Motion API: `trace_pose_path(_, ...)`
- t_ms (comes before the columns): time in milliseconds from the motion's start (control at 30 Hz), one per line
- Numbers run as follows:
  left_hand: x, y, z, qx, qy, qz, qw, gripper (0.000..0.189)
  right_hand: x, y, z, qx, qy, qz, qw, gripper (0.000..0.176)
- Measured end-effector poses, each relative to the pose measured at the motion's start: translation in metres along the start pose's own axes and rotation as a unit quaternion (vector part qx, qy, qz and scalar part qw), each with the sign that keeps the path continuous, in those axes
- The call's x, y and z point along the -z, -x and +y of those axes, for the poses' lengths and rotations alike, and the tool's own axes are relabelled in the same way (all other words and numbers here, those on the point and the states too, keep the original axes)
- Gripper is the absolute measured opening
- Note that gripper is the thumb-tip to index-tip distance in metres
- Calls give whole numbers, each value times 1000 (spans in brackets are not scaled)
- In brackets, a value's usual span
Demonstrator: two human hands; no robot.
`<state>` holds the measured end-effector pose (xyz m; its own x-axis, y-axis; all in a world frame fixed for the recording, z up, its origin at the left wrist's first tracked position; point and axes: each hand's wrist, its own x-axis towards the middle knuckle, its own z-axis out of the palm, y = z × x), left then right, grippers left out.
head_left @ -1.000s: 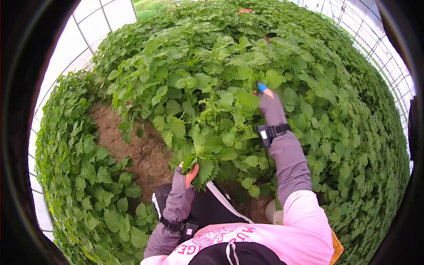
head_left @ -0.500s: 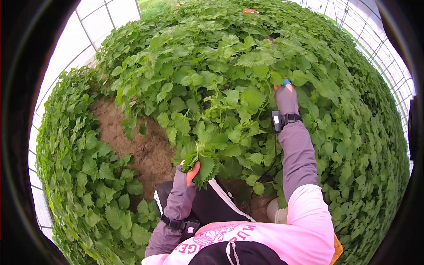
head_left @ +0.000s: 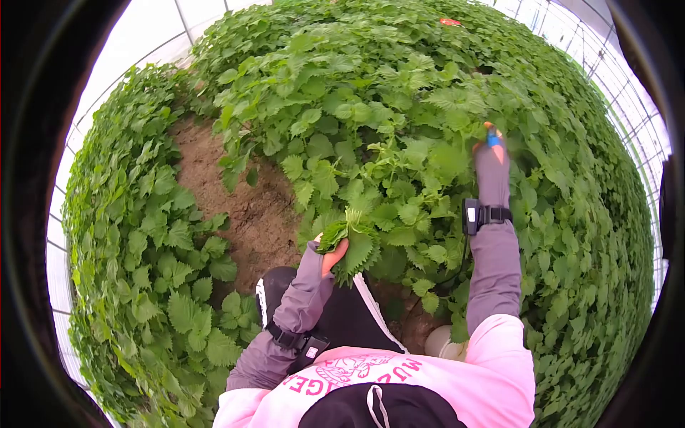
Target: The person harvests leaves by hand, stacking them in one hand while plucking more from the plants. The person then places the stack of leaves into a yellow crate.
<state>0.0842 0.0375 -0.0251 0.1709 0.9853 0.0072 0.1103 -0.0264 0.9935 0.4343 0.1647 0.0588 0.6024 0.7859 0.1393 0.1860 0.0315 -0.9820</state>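
My left hand [head_left: 334, 255] is closed round a bundle of green serrated leaves [head_left: 359, 246], its pale stems pointing up, just above my dark trousers. Out to the right, my right hand [head_left: 491, 141] reaches among the leafy plants [head_left: 421, 107], with a blue wrap on one finger. Leaves lie against that hand, and its fingertips are partly hidden, so what they hold, if anything, cannot be made out.
Bare brown soil [head_left: 242, 207] shows between the plant rows at left. A whitish round container [head_left: 446, 344] stands low beside my right side. A red object [head_left: 450, 22] lies at the far top. Greenhouse walls [head_left: 160, 28] rise at the edges.
The view has shifted, so the plants and both arms appear farther right. My right hand's fingers and blue wrap show more clearly. My left hand still holds the bundle.
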Motion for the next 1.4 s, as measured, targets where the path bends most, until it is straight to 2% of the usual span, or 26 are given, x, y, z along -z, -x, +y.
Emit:
trace_pose_path(33, 1, -3, 0, 4, 1, 9, 1000, 25, -3, 35, -48, 45, 115, 16, 992, 28)
trace_pose_path(100, 5, -2, -4, -17, -2, -4, 1000, 23, -7, 52, -73, 52, 104, -7, 993, 28)
trace_pose_path(133, 2, -2, 3, -17, 14, 13, 1000, 22, -12, 61, -77, 115, 26, -45, 992, 26)
trace_pose_path(167, 0, 0, 12, -36, 40, 27, 998, 22, -10, 73, -87, 70, 26, -73, 994, 24)
trace_pose_path(233, 1, -7, -1, -90, -11, 35, 995, 21, -17, 106, -94, 133, -19, -230, 964, 21)
trace_pose_path(300, -2, -8, -3, -90, 18, 41, 995, 21, -36, 162, -101, 87, -109, -342, 929, 18)
trace_pose_path(367, -9, -3, -2, -100, 79, 77, 989, 17, -55, 202, -92, 44, -118, -400, 908, 16)
trace_pose_path(433, -10, -11, -29, -89, 105, 50, 989, 19, -72, 220, -68, 18, -92, -433, 896, 17)
trace_pose_path(567, -6, -4, -52, -95, 230, 36, 968, 19, -100, 231, -26, 31, -120, -417, 901, 18)
trace_pose_path(633, -6, 2, -42, 27, 182, 144, 972, 20, -102, 235, -31, 19, -101, -407, 907, 18)
trace_pose_path(667, -6, 7, -37, 28, 184, 142, 972, 20, -103, 238, -33, 8, -61, -400, 914, 18)
trace_pose_path(733, 1, 25, 22, 179, 339, 158, 910, 24, -107, 242, -26, 35, -32, -380, 924, 16)
trace_pose_path(767, 3, 28, 20, 127, 494, 60, 858, 27, -111, 242, -18, 75, -42, -368, 926, 16)
trace_pose_path(800, 8, 28, 5, 88, 459, 39, 883, 26, -112, 242, -19, 110, 6, -354, 929, 15)
trace_pose_path(833, 12, 27, 10, 48, 425, 17, 904, 25, -108, 242, -27, 85, 92, -371, 920, 15)
trace_pose_path(867, 11, 30, 17, 55, 414, 7, 909, 22, -109, 242, -20, 111, 60, -371, 920, 14)
trace_pose_path(900, 13, 34, 27, 33, 304, 2, 952, 20, -112, 241, -13, 138, 28, -371, 918, 14)
trace_pose_path(933, 16, 30, 14, 43, 311, -17, 949, 21, -113, 241, -26, 204, 19, -382, 901, 15)
trace_pose_path(967, 17, 25, -4, 53, 317, -35, 946, 23, -100, 238, -46, -29, 100, -451, 886, 15)
trace_pose_path(1033, 20, 18, -20, 34, 218, 23, 975, 21, -89, 217, -43, 3, -43, -403, 914, 16)
trace_pose_path(1067, 22, 20, -23, 37, 207, 37, 977, 20, -79, 196, -41, 69, -40, -333, 940, 16)
trace_pose_path(1133, 27, 22, -25, 34, 197, 43, 979, 20, -53, 139, -41, 25, -197, -180, 964, 20)
trace_pose_path(1167, 30, 20, -31, 38, 179, 44, 982, 20, -38, 106, -33, 51, -270, -95, 957, 19)
trace_pose_path(1233, 30, 17, -36, 37, 162, 38, 985, 20, -6, 56, -10, 82, -233, 67, 967, 19)
trace_pose_path(1333, 25, 10, -48, 59, 84, 25, 994, 20, 32, -1, 35, 12, -276, 112, 955, 23)
trace_pose_path(1400, 16, 10, -46, 61, 96, 18, 993, 21, 44, -18, 47, -87, -146, 56, 984, 25)
